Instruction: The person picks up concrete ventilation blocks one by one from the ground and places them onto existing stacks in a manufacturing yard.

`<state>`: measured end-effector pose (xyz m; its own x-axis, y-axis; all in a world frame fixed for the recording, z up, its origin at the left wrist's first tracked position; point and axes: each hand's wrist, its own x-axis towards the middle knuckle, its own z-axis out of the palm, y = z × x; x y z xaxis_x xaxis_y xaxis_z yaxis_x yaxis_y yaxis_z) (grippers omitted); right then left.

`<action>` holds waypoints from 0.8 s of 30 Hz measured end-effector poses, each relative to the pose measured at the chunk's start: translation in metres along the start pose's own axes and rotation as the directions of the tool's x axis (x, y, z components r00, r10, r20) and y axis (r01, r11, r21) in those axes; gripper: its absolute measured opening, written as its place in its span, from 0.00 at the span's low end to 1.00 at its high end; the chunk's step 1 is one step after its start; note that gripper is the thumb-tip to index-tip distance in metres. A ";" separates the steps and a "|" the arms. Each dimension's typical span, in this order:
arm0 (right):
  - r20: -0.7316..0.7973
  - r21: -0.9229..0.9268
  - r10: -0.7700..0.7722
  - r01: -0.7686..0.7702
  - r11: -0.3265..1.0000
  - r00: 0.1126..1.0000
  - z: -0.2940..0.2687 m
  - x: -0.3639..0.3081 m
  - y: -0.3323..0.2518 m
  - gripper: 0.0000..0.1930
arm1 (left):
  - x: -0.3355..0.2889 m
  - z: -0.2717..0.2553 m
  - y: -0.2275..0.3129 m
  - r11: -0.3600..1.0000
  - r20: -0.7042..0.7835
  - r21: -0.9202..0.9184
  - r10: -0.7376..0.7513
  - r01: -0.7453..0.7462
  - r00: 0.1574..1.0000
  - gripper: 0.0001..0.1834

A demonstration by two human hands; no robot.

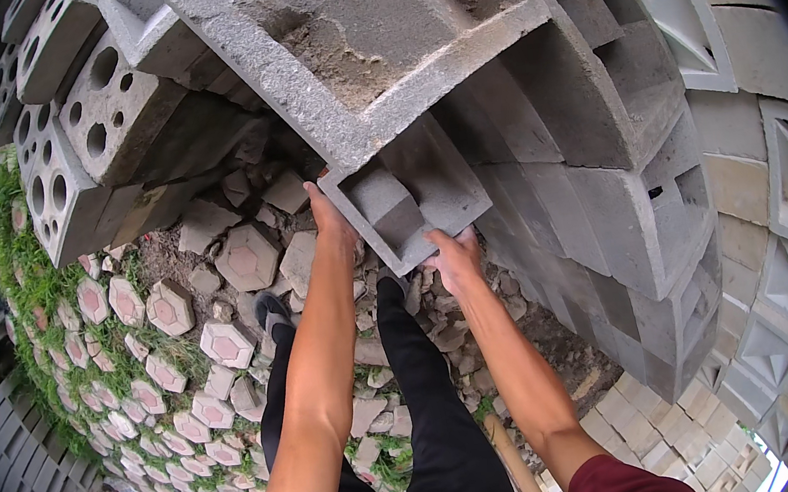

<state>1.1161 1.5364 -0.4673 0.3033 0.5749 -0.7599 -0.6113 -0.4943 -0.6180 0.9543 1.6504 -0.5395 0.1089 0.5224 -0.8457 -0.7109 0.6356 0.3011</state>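
Observation:
A grey concrete ventilation block (396,210) with a raised rim and a stepped hollow is held between my two hands, tilted, above the rubble by my feet. My left hand (332,218) grips its left side, with part of the fingers hidden behind the edge. At its lower right corner, my right hand (456,260) is closed on the rim, thumb on the front face. A larger-looking block of the same kind (408,38) juts out just above, close to the camera, overlapping the held block's upper end in view.
A tall stack of similar blocks (567,215) rises on the right. Blocks with round holes (116,108) are piled at upper left. Hexagonal pavers (227,345), grass (7,259) and broken stones cover the ground. A pole (517,462) lies near my right leg.

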 end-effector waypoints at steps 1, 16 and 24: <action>-0.011 -0.007 -0.003 0.003 1.000 1.000 -0.002 0.011 -0.002 0.29 | 0.005 0.011 0.000 1.000 -0.026 0.013 0.004 -0.003 1.000 0.40; 0.117 -0.136 0.070 -0.053 0.989 0.991 -0.034 0.027 -0.022 0.39 | -0.005 0.039 -0.007 0.992 0.023 0.121 0.044 -0.047 0.999 0.44; 0.132 -0.908 0.538 -0.117 0.403 0.832 0.023 -0.042 -0.040 0.31 | -0.081 -0.078 -0.017 0.856 -0.013 0.512 0.095 -0.075 0.995 0.38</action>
<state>1.1109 1.5476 -0.4061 -0.1730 0.2984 -0.9387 0.3820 -0.8581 -0.3431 0.9038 1.5526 -0.5101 0.0318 0.5732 -0.8188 -0.2606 0.7957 0.5468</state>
